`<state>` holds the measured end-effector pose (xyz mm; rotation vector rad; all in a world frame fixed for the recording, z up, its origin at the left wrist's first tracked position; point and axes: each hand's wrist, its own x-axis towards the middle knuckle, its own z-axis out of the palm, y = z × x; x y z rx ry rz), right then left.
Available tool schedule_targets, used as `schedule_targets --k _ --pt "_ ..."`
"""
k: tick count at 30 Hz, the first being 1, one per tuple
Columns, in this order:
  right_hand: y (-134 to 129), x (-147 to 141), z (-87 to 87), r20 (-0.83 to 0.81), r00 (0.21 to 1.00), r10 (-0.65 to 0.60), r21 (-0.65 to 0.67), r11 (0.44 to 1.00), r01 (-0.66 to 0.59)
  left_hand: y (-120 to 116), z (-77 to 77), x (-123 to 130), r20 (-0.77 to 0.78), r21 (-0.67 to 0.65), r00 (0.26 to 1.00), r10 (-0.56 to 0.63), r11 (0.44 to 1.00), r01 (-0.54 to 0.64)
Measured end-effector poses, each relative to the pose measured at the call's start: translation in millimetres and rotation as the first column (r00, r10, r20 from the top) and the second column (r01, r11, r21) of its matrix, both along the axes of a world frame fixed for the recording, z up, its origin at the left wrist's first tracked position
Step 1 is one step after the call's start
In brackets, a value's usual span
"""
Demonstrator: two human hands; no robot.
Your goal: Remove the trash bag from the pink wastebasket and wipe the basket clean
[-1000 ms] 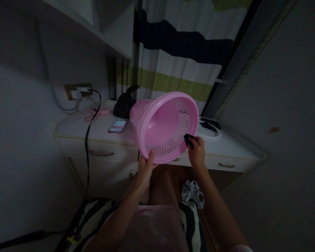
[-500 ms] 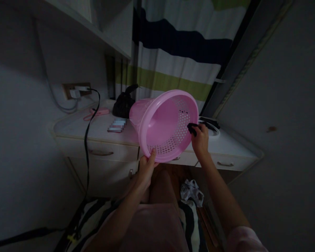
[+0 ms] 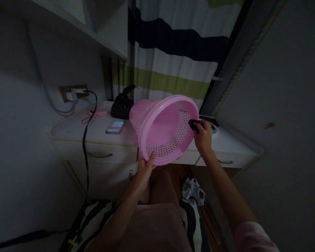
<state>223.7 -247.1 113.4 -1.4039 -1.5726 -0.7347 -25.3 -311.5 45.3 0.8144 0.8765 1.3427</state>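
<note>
A pink plastic basket (image 3: 162, 127) with a perforated wall lies tilted at the desk's front edge, its mouth turned towards me. My left hand (image 3: 145, 171) grips the lower left of the rim, thumb inside the wall. At the right side of the mouth, my right hand (image 3: 203, 136) is closed on a bunched black cloth (image 3: 194, 125), which touches or lies close to the inner wall. The cloth's exact shape is hard to make out in the dim light.
On the white desk (image 3: 73, 129) are a knotted black bag (image 3: 121, 106), a phone (image 3: 115, 126) and a pink strapped object (image 3: 98, 113). A black cable (image 3: 86, 140) hangs from the wall socket (image 3: 72, 93). A white plastic bag (image 3: 193, 190) lies on the floor. A striped curtain (image 3: 173, 59) hangs behind.
The basket's mouth has tipped slightly downward. My right hand with the black cloth has shifted a little to the right along the rim. The view has moved slightly.
</note>
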Motion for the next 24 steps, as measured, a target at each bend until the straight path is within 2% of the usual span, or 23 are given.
schedule_targets --k 2,4,6,10,14,19,22,24 --pt "2.5 -2.1 7.5 0.008 1.000 -0.012 0.003 1.000 0.012 2.4 -1.6 -1.4 0.004 -0.004 1.000 0.001 1.000 -0.001" --pt "0.9 -6.1 2.0 -0.001 0.999 -0.034 -0.015 0.999 0.034 5.1 -2.0 -2.1 0.033 -0.014 0.999 0.007 1.000 -0.007" --pt "-4.3 -11.6 -14.6 -0.023 0.998 -0.050 -0.052 0.997 0.049 7.8 -1.1 -2.3 0.066 -0.029 0.998 0.011 1.000 -0.009" --pt "-22.0 -28.9 -59.0 -0.055 0.998 -0.014 -0.163 0.987 0.005 12.4 1.2 -1.2 0.086 -0.036 0.996 0.005 0.999 -0.002" --pt "-44.3 -56.0 -85.7 -0.148 0.985 0.088 -0.269 0.955 -0.126 13.5 1.5 0.2 0.069 -0.034 0.998 0.014 0.999 -0.012" --pt "-67.7 -96.5 -93.2 -0.298 0.931 0.212 -0.324 0.895 -0.307 12.5 0.1 2.6 0.112 -0.021 0.994 0.011 1.000 -0.009" --pt "-73.7 -118.7 -89.7 -0.365 0.878 0.309 -0.309 0.850 -0.427 13.7 -2.6 3.6 0.112 -0.002 0.994 0.003 1.000 -0.003" --pt "-73.7 -130.9 -83.4 -0.406 0.821 0.403 -0.283 0.798 -0.532 15.2 -4.0 3.7 0.104 0.014 0.995 -0.001 1.000 -0.001"
